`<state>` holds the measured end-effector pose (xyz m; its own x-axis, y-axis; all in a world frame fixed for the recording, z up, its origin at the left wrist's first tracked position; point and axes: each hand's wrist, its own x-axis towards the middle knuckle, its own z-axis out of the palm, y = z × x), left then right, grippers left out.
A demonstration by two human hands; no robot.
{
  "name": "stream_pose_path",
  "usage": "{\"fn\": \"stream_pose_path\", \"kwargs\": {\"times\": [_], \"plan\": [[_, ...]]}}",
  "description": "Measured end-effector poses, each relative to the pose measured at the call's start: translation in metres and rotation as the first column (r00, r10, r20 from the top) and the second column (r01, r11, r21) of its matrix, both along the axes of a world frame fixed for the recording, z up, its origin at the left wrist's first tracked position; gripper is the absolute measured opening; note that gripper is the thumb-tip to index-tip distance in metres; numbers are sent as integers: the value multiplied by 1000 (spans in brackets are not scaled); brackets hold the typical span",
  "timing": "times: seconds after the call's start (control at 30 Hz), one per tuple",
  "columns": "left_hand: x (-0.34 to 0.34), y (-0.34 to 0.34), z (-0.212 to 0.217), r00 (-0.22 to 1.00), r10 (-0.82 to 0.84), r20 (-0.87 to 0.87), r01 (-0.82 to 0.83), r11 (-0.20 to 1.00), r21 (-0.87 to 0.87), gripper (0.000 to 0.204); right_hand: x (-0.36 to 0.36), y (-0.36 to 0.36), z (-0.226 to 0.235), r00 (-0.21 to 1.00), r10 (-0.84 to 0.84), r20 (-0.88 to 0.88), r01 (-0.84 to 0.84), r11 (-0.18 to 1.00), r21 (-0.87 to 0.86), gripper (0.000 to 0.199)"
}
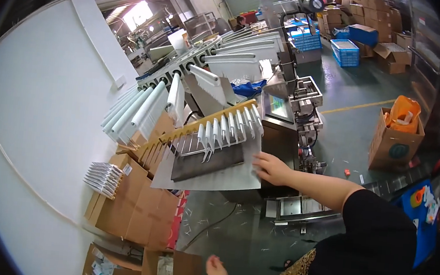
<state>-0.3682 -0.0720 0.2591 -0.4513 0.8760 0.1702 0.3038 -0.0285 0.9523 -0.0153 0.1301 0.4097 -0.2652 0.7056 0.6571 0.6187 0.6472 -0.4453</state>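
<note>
My right hand reaches in from the right, fingers stretched out and apart, at the right edge of a grey metal sheet. It holds nothing that I can see. A dark flat pad lies on the sheet. Just beyond it, several slim white pieces hang in a row on metal prongs below a yellow bar. Low in the view, my left hand is held with its fingers curled in and no object showing in them. It is closest to an open cardboard box.
White rollers fan out from the machine at the far left. A screen stands behind the sheet. Stacked white pieces rest on cardboard boxes at left. At right is a carton with an orange bag; scraps litter the floor.
</note>
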Motion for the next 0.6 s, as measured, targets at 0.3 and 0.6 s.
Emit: {"fn": "stream_pose_path", "kwargs": {"times": [0.3,0.6], "plan": [[4,225,145,684,37,-729,249,927,280,25,-24,100,6,621,-203,757,525,825,-209,48],[10,399,160,430,194,-882,208,929,305,24,-39,122,-18,881,-319,350,408,887,-218,47]]}}
